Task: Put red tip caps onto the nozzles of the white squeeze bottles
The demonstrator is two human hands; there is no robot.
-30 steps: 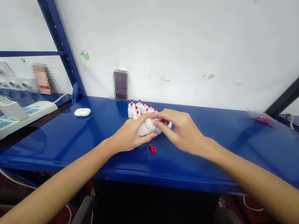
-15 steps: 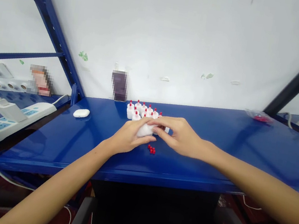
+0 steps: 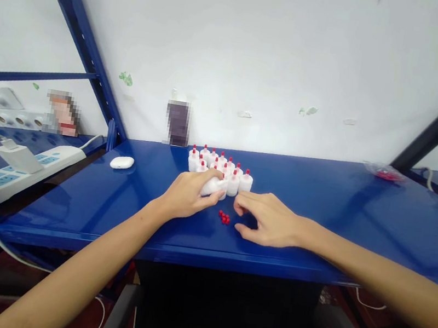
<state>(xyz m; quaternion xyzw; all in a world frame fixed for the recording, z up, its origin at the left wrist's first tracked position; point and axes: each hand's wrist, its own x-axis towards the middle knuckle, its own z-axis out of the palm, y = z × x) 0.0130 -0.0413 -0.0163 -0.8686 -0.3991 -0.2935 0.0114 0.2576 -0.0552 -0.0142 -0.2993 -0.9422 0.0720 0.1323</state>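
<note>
My left hand is closed round a small white bottle, which lies tilted with its end toward the right. Just right of it, my right hand is held low over the desk, thumb and fingers apart, with nothing between them. Several loose red caps lie in a small cluster on the blue desk, close to the right fingertips. Behind both hands stands a group of upright white bottles with red tips. My left hand hides part of that group.
A white earbud case lies on the blue desk at left. A dark blurred phone-like slab leans on the wall. Far right is a clear bag with red contents. At left is a white power strip with a plugged-in charger.
My right hand has come away from the bottle, moving down and right beside the loose caps, with its fingers parted. The left hand still holds the bottle, nearly in place.
</note>
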